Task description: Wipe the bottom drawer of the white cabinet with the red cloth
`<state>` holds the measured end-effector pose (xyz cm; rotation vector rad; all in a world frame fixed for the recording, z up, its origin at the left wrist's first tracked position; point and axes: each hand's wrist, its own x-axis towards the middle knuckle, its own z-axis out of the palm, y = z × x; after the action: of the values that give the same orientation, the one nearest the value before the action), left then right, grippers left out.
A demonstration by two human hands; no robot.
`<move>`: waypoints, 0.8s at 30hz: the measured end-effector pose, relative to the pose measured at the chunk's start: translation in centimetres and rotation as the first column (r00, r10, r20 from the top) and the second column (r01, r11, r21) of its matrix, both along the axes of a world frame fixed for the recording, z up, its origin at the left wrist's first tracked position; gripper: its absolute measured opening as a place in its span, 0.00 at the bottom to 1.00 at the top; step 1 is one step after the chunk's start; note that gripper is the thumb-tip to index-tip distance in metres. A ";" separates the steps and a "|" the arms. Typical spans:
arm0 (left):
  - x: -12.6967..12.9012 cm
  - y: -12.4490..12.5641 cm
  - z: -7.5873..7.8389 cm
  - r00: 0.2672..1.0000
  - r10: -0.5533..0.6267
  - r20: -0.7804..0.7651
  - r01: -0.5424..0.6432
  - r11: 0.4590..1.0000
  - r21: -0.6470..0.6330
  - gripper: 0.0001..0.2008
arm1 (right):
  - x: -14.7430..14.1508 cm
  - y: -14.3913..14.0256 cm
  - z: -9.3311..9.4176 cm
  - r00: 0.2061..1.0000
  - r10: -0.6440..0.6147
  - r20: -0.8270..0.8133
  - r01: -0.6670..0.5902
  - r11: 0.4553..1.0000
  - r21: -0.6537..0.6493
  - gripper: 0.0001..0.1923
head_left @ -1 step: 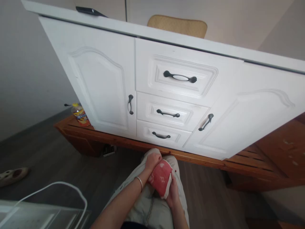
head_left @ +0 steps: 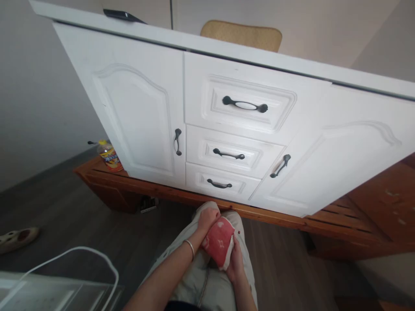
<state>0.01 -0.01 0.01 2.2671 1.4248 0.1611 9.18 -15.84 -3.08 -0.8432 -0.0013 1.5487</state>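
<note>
Both hands hold a folded red cloth [head_left: 219, 241] over the person's lap. The left hand [head_left: 207, 218] grips its top edge; the right hand [head_left: 235, 263] cups it from below. The cloth looks gathered and ready for wiping. Just ahead stands a white cabinet [head_left: 136, 116] with drawers [head_left: 227, 147] on a wooden base [head_left: 324, 218]; reaching it would call for a forward lean.
</note>
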 end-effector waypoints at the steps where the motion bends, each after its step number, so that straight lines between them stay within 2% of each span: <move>1: 0.0 0.0 0.0 1.000 0.002 0.000 -0.002 1.000 0.001 0.18 | 0.0 0.0 0.3 1.000 0.009 0.003 -0.009 1.000 -0.004 0.33; 5: 0.1 -0.1 0.2 1.000 0.013 0.000 -0.013 1.000 -0.001 0.19 | -0.2 -0.1 0.9 1.000 0.006 -0.006 -0.006 1.000 -0.022 0.36; 8: 0.1 -0.1 0.4 1.000 0.016 0.003 -0.016 1.000 -0.006 0.19 | -0.3 -0.4 1.0 0.999 -0.041 -0.011 0.041 0.999 -0.034 0.30; 11: 0.0 -0.1 0.5 1.000 0.010 0.007 -0.010 1.000 -0.010 0.18 | -0.4 -0.7 1.0 0.995 -0.077 0.057 0.079 0.996 -0.033 0.25; 15: 0.0 -0.1 0.6 1.000 0.005 0.010 -0.005 1.000 -0.012 0.18 | -0.6 -0.9 1.2 0.989 -0.059 0.134 0.059 0.998 -0.001 0.27; 24: 0.0 -0.1 0.5 1.000 0.004 0.005 -0.004 1.000 -0.017 0.19 | -0.6 -0.8 0.9 0.987 -0.073 0.142 0.074 0.997 0.001 0.31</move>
<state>0.05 -0.10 0.50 2.2495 1.4229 0.1552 8.60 -16.68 -2.22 -0.9459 -0.0694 1.4178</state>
